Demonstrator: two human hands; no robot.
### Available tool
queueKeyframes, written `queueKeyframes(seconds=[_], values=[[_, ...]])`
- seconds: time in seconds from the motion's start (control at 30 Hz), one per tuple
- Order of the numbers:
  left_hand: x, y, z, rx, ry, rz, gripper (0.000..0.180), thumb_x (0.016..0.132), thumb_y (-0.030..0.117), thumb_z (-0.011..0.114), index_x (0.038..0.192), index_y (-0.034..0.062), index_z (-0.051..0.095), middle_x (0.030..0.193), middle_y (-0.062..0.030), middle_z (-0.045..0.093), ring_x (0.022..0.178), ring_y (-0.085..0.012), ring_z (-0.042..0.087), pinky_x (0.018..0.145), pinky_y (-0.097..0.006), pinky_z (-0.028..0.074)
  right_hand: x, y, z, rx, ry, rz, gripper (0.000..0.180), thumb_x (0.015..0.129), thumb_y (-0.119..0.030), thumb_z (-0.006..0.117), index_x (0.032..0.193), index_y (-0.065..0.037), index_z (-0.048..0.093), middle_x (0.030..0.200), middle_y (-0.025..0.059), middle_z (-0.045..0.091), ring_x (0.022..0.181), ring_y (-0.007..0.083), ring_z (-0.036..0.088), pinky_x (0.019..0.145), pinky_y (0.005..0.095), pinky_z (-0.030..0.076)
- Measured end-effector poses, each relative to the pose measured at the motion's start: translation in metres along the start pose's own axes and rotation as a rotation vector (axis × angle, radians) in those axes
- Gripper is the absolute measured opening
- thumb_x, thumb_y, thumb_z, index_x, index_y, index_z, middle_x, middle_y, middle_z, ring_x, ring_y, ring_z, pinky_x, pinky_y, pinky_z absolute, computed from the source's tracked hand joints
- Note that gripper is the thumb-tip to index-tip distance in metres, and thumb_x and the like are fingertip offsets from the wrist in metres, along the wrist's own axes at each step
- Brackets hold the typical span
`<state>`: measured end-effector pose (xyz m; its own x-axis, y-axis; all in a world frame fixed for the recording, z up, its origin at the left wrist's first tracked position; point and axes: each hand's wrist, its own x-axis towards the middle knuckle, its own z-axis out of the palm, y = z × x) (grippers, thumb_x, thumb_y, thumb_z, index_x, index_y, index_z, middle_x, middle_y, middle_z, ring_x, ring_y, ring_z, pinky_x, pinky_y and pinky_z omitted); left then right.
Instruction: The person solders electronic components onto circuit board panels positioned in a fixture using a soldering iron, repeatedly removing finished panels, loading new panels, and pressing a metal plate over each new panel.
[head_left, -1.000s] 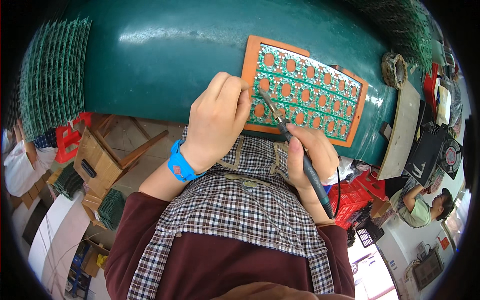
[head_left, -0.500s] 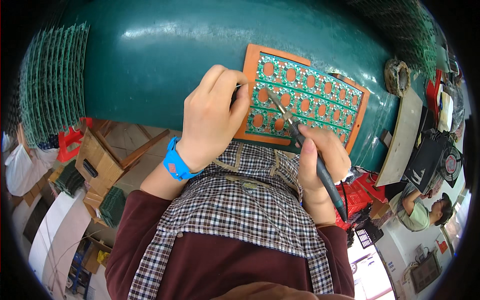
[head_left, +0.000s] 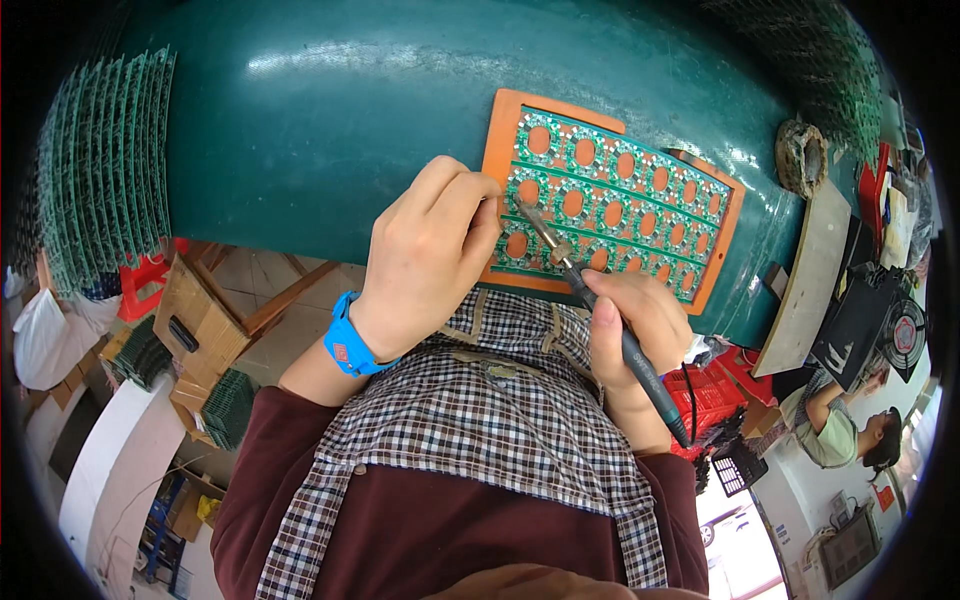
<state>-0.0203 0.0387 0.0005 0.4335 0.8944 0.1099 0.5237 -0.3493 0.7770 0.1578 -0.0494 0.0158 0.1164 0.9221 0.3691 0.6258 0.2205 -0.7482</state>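
My right hand [head_left: 640, 325] grips a soldering iron [head_left: 553, 243] like a pen. Its tip touches or hovers just over a green circuit board panel [head_left: 590, 184], near the left end of the middle row. The panel has rows of round boards with oval openings and lies in an orange tray [head_left: 497, 125]. Beside the tray's left edge, my left hand [head_left: 425, 255] is closed in a pinch. A thin solder wire showed between these fingers a moment ago; now the fingers mostly hide it.
The green tabletop [head_left: 310, 140] extends beyond the tray. Racked circuit panels [head_left: 110, 170] stand at left, with more at the far right. A hollow brown ring-shaped holder [head_left: 800, 158] and a flat board [head_left: 806, 280] sit at right. Another person [head_left: 840, 430] is off to the right.
The iron's tip has moved left and slightly down along the panel, with my right hand following. My left hand has lowered a little, and the solder wire shows less.
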Motion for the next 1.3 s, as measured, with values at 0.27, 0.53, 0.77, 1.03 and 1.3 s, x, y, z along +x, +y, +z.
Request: queueKeyframes(seconds=[0.27, 0.53, 0.77, 1.03, 1.3], values=[[0.006, 0.000, 0.000, 0.027, 0.083, 0.023, 0.011, 0.079, -0.003, 0.063, 0.088, 0.0017, 0.059, 0.083, -0.0083, 0.056, 0.062, -0.0212, 0.057, 0.055, -0.031, 0.046, 0.001, -0.004, -0.002, 0.033, 0.108, 0.071, 0.013, 0.078, -0.008, 0.065, 0.086, 0.002, 0.068, 0.070, 0.0112, 0.066, 0.055, 0.0197, 0.062, 0.049, 0.0272, 0.048], [0.023, -0.003, 0.012, 0.081, 0.093, 0.014, 0.014, 0.081, -0.002, 0.061, 0.093, 0.0029, 0.056, 0.084, -0.0110, 0.053, 0.067, -0.0285, 0.059, 0.058, -0.036, 0.049, 0.014, 0.001, 0.005, -0.027, 0.051, 0.118, 0.015, 0.078, -0.007, 0.068, 0.090, 0.002, 0.068, 0.072, 0.0114, 0.066, 0.060, 0.0204, 0.064, 0.054, 0.0277, 0.050], [0.024, -0.003, 0.016, 0.055, 0.084, 0.039, 0.012, 0.080, -0.001, 0.062, 0.089, 0.0033, 0.055, 0.083, -0.0108, 0.052, 0.068, -0.0289, 0.059, 0.058, -0.038, 0.049, 0.017, -0.001, 0.010, 0.018, 0.034, 0.145, 0.016, 0.077, -0.005, 0.069, 0.092, 0.002, 0.068, 0.073, 0.0111, 0.066, 0.059, 0.0191, 0.063, 0.053, 0.0275, 0.050], [0.018, -0.005, -0.001, 0.069, 0.153, 0.023, 0.013, 0.081, 0.000, 0.062, 0.093, 0.0062, 0.059, 0.081, -0.0079, 0.052, 0.063, -0.0248, 0.056, 0.055, -0.035, 0.047, 0.009, -0.006, -0.002, -0.120, 0.098, -0.060, 0.015, 0.074, -0.004, 0.066, 0.088, 0.002, 0.067, 0.070, 0.0097, 0.064, 0.056, 0.0197, 0.061, 0.048, 0.0277, 0.047], [-0.007, -0.008, -0.010, -0.017, 0.109, -0.207, 0.006, 0.089, 0.004, 0.058, 0.095, 0.0042, 0.059, 0.078, -0.0103, 0.059, 0.062, -0.0234, 0.057, 0.056, -0.031, 0.045, -0.008, -0.006, -0.003, -0.065, 0.002, -0.079, 0.012, 0.076, -0.007, 0.062, 0.084, 0.002, 0.066, 0.064, 0.0087, 0.061, 0.049, 0.0184, 0.057, 0.043, 0.0276, 0.043]])
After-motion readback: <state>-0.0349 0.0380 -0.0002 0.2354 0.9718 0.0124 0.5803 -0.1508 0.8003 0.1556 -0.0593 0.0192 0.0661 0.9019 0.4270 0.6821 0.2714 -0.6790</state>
